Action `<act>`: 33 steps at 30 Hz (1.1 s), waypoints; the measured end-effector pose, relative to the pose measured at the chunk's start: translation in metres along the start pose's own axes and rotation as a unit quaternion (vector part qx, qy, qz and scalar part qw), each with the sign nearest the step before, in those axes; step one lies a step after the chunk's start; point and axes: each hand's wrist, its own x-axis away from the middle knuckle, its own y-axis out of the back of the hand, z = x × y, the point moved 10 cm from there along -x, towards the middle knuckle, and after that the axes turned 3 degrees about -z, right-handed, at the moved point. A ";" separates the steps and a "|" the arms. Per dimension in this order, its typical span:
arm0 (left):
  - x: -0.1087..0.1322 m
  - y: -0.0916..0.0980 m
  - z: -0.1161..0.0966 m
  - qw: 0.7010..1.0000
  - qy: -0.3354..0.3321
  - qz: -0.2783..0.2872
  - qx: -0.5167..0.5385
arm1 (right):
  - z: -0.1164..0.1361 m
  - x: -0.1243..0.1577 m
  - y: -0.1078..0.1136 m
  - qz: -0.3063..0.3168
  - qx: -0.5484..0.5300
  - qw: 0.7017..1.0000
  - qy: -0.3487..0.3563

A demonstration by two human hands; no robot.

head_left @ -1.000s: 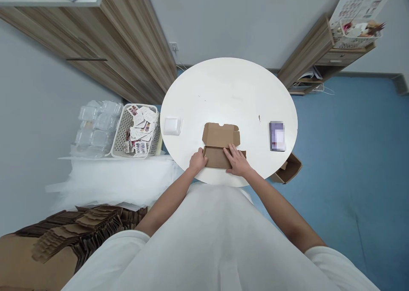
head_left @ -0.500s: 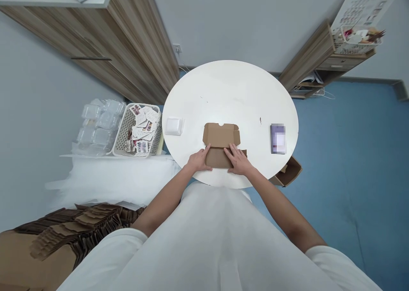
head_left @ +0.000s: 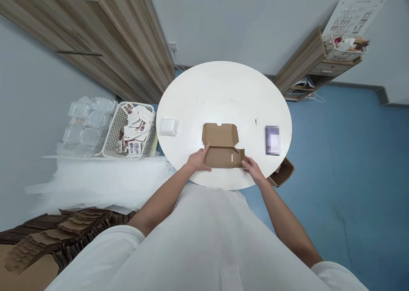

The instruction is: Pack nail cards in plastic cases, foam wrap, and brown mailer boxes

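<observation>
A brown cardboard box (head_left: 220,135) lies on the white table close to my body, its lid spread flat toward the far side. My left hand (head_left: 198,159) grips the box's left end, with the thumb at the fold between lid and base. At the opposite end, my right hand (head_left: 252,169) has its fingers closed on the right end flap, which sticks out past the base. A small white slot shows in the base near that flap. The undersides of both grips are hidden.
On the round white table (head_left: 223,82) lie a white packet (head_left: 168,127) at left and a purple box (head_left: 272,140) at right. To the left are a card-filled basket (head_left: 111,133), clear plastic boxes (head_left: 92,120), white sheets (head_left: 102,176) and stacked cardboard (head_left: 64,235). An open carton (head_left: 284,174) stands below right.
My right hand has moved right, from the middle of the box to its right end flap, uncovering the base's right part. My left hand stays at the left end. The view has shifted slightly.
</observation>
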 end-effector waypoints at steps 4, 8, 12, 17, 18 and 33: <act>-0.002 -0.001 -0.003 1.000 0.002 0.004 -0.005 | 0.005 -0.003 -0.010 -0.026 -0.035 0.999 -0.002; -0.002 -0.004 -0.004 1.000 0.004 0.005 -0.003 | 0.021 -0.003 -0.022 -0.006 0.014 0.999 0.036; -0.002 -0.007 -0.008 1.000 0.000 -0.011 0.010 | 0.030 -0.007 -0.024 -0.039 0.157 0.985 0.063; -0.002 -0.011 -0.013 0.999 -0.010 -0.035 0.031 | 0.031 -0.017 -0.025 -0.083 0.326 0.940 0.062; -0.002 -0.012 -0.013 0.999 -0.010 -0.035 0.032 | 0.031 -0.019 -0.025 -0.092 0.347 0.931 0.062; 0.017 -0.022 -0.011 0.972 -0.023 -0.132 0.192 | 0.027 -0.007 -0.009 -0.104 0.302 0.946 0.055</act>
